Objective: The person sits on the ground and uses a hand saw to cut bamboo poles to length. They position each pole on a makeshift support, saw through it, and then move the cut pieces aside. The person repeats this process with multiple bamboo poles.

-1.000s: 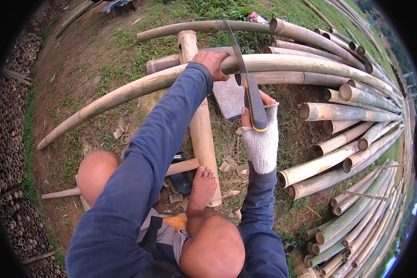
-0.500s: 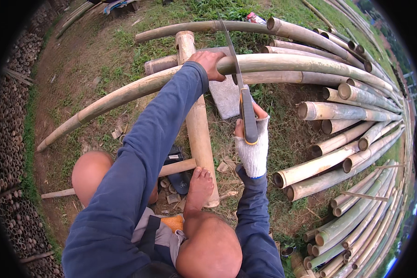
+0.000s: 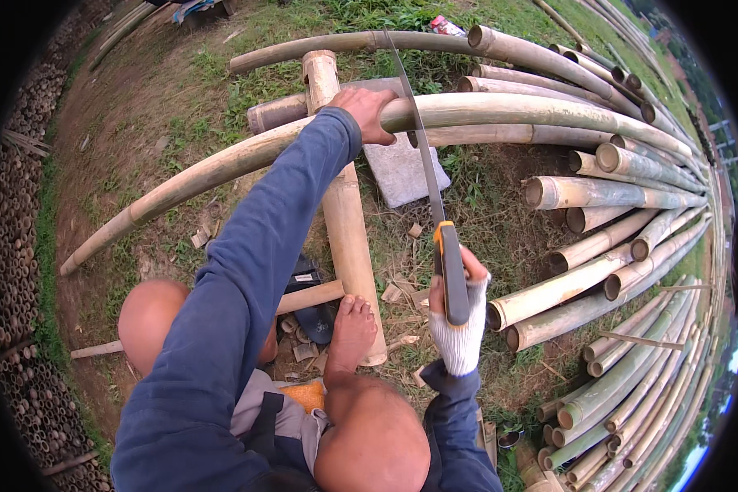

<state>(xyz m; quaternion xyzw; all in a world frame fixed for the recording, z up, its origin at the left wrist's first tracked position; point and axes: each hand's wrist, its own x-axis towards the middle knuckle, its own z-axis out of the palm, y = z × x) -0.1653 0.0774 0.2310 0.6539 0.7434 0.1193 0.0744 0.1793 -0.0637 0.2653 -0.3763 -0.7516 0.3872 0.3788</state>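
A long bamboo pole [image 3: 500,108] runs across from the left to the right, resting on a thick bamboo support post [image 3: 348,234]. My bare left hand [image 3: 364,110] is wrapped over this pole beside the post. My right hand [image 3: 461,307], in a white knit glove with bare fingertips, grips the dark and orange handle of a hand saw [image 3: 429,176]. The saw's blade lies across the pole just right of my left hand, its tip pointing away from me. My bare foot [image 3: 354,328] rests against the post's lower part.
Several cut bamboo poles [image 3: 578,193] lie stacked on the right. A flat pale stone slab [image 3: 407,170] sits on the grass below the pole. A thinner bamboo piece [image 3: 310,297] touches the post by a dark shoe [image 3: 313,324]. Stacked bamboo ends [image 3: 12,271] line the left.
My right hand has drawn the saw back toward me and slightly right, so more blade shows on the near side of the pole. My left hand keeps its hold on the pole.
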